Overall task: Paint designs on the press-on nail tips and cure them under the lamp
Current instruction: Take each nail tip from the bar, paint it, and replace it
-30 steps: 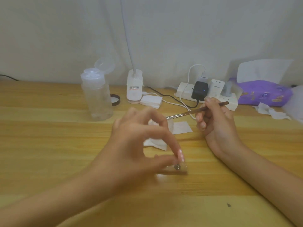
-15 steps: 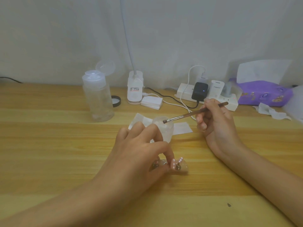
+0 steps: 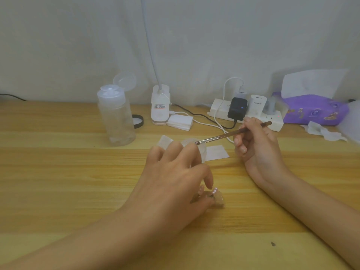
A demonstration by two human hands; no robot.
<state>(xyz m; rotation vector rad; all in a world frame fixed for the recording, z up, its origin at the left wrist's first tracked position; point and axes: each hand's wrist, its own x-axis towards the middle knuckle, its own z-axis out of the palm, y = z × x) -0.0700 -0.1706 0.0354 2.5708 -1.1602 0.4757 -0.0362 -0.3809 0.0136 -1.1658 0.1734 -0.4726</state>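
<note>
The left hand [image 3: 175, 182] has its grip pinched, thumb and forefinger, on the clear stand [image 3: 219, 201] that carries the nail tips [image 3: 215, 190], low on the tabletop [image 3: 58, 182] toward the front; the right hand [image 3: 257, 151] has its grip clamped on the brush [image 3: 220, 136], with the bristles hovering over a small clear jar [image 3: 201, 151] just behind the left fingers. To paint well, I judge: rest the right wrist on the wood; keep the stand pinned flat; load little colour; stroke lightly. The pump bottle [image 3: 116, 117] stands with its lid flipped open and seems nearly empty; what the jar holds I cannot tell.
</note>
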